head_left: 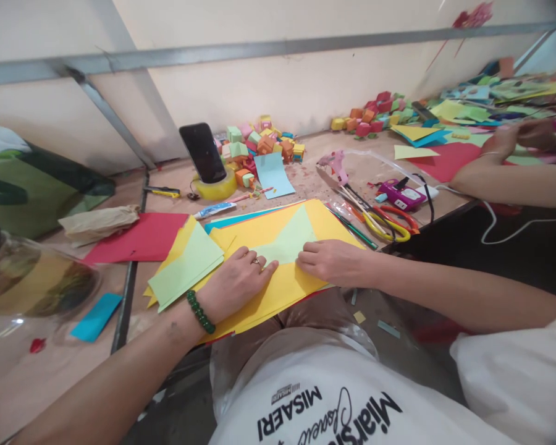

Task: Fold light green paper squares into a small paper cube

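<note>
A light green sheet of paper (pixel 289 238), partly folded with a pointed corner at the top, lies on a stack of larger yellow paper sheets (pixel 254 306) at the table's front edge. My left hand (pixel 241 275) has its fingers curled on the sheet's lower left edge, thumb reaching toward the right. On the lower right edge, my right hand (pixel 328 259) pinches the same paper, its fingertips bent together. Beside my left wrist rests a pile of cut light green sheets (pixel 188 266) over yellow ones.
A phone (pixel 202 151) leans in a tape roll (pixel 217 184), with folded paper cubes (pixel 265 145) behind. Scissors (pixel 389 224), a pink glue gun (pixel 337 165) and a purple power strip (pixel 402 194) lie right. A glass jar (pixel 37 278) stands left. Another person's hands (pixel 500 145) work at far right.
</note>
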Tool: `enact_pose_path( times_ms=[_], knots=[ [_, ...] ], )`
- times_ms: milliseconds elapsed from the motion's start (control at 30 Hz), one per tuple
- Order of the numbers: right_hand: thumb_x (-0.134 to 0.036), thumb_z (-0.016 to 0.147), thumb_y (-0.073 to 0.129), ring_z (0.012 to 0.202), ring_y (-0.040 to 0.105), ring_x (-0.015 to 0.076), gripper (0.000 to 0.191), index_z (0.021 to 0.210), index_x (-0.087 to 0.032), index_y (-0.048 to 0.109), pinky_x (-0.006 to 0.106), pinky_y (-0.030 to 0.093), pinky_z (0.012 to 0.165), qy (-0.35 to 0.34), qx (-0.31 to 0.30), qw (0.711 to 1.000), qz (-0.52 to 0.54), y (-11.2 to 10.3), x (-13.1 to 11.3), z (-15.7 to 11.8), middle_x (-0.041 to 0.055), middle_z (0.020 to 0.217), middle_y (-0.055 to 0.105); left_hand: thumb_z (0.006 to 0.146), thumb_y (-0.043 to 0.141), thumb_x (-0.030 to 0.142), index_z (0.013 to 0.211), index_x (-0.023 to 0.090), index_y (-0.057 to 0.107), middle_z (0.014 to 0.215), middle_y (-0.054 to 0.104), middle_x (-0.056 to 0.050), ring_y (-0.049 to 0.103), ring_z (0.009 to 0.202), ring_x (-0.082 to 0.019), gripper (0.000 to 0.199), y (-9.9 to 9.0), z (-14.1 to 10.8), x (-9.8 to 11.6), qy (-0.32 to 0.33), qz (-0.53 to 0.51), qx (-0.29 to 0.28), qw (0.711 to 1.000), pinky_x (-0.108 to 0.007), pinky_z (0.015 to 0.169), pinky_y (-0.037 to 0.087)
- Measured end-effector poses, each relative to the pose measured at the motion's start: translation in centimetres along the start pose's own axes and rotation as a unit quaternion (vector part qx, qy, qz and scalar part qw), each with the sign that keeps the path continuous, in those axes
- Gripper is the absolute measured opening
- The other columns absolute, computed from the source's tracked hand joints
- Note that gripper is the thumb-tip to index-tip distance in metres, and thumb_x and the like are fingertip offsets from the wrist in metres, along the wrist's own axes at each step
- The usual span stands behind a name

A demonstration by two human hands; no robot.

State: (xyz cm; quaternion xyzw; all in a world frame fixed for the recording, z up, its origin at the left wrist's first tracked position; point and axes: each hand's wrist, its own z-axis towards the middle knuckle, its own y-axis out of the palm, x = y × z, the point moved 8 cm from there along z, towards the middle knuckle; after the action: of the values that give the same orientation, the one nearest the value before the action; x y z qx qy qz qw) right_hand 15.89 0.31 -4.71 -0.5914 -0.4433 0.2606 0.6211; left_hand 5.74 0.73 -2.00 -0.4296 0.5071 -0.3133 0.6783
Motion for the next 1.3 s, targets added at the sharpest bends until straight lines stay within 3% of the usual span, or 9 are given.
enact_pose_path(
  times_ms=[233, 433, 600, 733, 867, 967, 1067, 1200, 1300],
  knots=[
    [-0.013, 0.093, 0.042, 0.079, 0.048, 0.0202, 0.017, 0.097, -0.010, 0.059, 0.032, 0.042, 0.069, 0.071, 0.047, 0.996, 0.032, 0.1, 1.0, -3.8, 0.0096, 0.089, 0.059, 0.090, 0.043, 0.006, 0.103, 0.007, 0.062, 0.098, 0.068, -0.013, 0.060, 0.081, -0.021, 0.024, -0.2, -1.6, -0.2, -0.019, -0.021, 0.010, 1.000, -0.035, 0.077, 0.046],
    [-0.009, 0.092, 0.041, 0.081, 0.049, 0.0201, 0.018, 0.098, -0.012, 0.058, 0.030, 0.041, 0.068, 0.102, 0.106, 0.988, 0.052, 0.0, 0.8, -4.3, 0.0088, 0.087, 0.059, 0.088, 0.040, 0.002, 0.104, 0.010, 0.063, 0.107, 0.066, -0.012, 0.058, 0.093, -0.021, 0.029, 1.0, -3.7, -1.0, -0.079, -0.103, 0.005, 0.992, -0.035, 0.084, 0.050],
    [-0.006, 0.087, 0.044, 0.078, 0.050, 0.0195, 0.019, 0.090, -0.013, 0.061, 0.029, 0.039, 0.065, 0.145, 0.095, 0.984, 0.041, 0.1, 1.2, -4.6, 0.0086, 0.081, 0.060, 0.086, 0.040, 0.001, 0.111, 0.010, 0.061, 0.112, 0.065, -0.013, 0.057, 0.096, -0.021, 0.033, 1.3, -4.1, -1.2, -0.106, -0.152, 0.006, 0.983, -0.036, 0.087, 0.051],
    [-0.001, 0.083, 0.042, 0.071, 0.049, 0.0198, 0.025, 0.076, -0.014, 0.062, 0.030, 0.036, 0.060, 0.232, 0.106, 0.967, 0.025, -3.5, 1.7, -3.8, 0.0092, 0.073, 0.058, 0.084, 0.041, 0.001, 0.106, 0.012, 0.062, 0.107, 0.065, -0.012, 0.057, 0.092, -0.021, 0.032, 1.1, -3.7, -1.2, -0.112, -0.165, -0.003, 0.980, -0.037, 0.084, 0.053],
    [-0.001, 0.084, 0.041, 0.080, 0.052, 0.0191, 0.030, 0.100, -0.013, 0.063, 0.030, 0.042, 0.069, 0.122, 0.124, 0.981, 0.086, -6.5, -1.3, 1.1, 0.0099, 0.088, 0.063, 0.080, 0.043, -0.002, 0.101, 0.012, 0.063, 0.100, 0.067, -0.011, 0.058, 0.086, -0.021, 0.032, 0.5, -3.4, -1.1, -0.108, -0.149, 0.007, 0.983, -0.034, 0.080, 0.054],
    [-0.008, 0.087, 0.046, 0.085, 0.051, 0.0204, 0.022, 0.103, -0.010, 0.061, 0.031, 0.044, 0.075, 0.074, 0.078, 0.986, 0.127, -4.5, -2.5, 4.6, 0.0105, 0.093, 0.062, 0.081, 0.045, -0.001, 0.101, 0.012, 0.064, 0.100, 0.067, -0.011, 0.059, 0.086, -0.021, 0.031, 0.2, -3.4, -1.2, -0.110, -0.138, 0.021, 0.984, -0.034, 0.078, 0.054],
    [-0.012, 0.088, 0.047, 0.087, 0.050, 0.0214, 0.017, 0.098, -0.011, 0.060, 0.032, 0.045, 0.075, 0.096, 0.081, 0.982, 0.139, -1.5, -1.8, 5.1, 0.0097, 0.094, 0.060, 0.080, 0.044, -0.002, 0.103, 0.012, 0.063, 0.102, 0.068, -0.012, 0.060, 0.088, -0.021, 0.034, 0.1, -3.5, -1.1, -0.103, -0.134, 0.032, 0.985, -0.034, 0.079, 0.055],
    [-0.013, 0.091, 0.044, 0.088, 0.049, 0.0209, 0.016, 0.092, -0.014, 0.060, 0.032, 0.045, 0.074, 0.157, 0.088, 0.973, 0.145, 1.7, -0.3, 1.1, 0.0099, 0.090, 0.057, 0.079, 0.043, -0.003, 0.103, 0.011, 0.063, 0.105, 0.068, -0.012, 0.060, 0.089, -0.021, 0.034, 0.3, -3.7, -1.2, -0.108, -0.135, 0.042, 0.984, -0.034, 0.080, 0.055],
    [-0.009, 0.089, 0.045, 0.086, 0.048, 0.0208, 0.016, 0.091, -0.013, 0.061, 0.031, 0.044, 0.074, 0.209, 0.090, 0.963, 0.144, 2.2, 0.9, -2.9, 0.0094, 0.088, 0.058, 0.082, 0.043, 0.000, 0.104, 0.011, 0.063, 0.103, 0.068, -0.012, 0.060, 0.089, -0.021, 0.031, 0.4, -3.7, -1.4, -0.118, -0.139, 0.044, 0.982, -0.033, 0.081, 0.055]
  ],
)
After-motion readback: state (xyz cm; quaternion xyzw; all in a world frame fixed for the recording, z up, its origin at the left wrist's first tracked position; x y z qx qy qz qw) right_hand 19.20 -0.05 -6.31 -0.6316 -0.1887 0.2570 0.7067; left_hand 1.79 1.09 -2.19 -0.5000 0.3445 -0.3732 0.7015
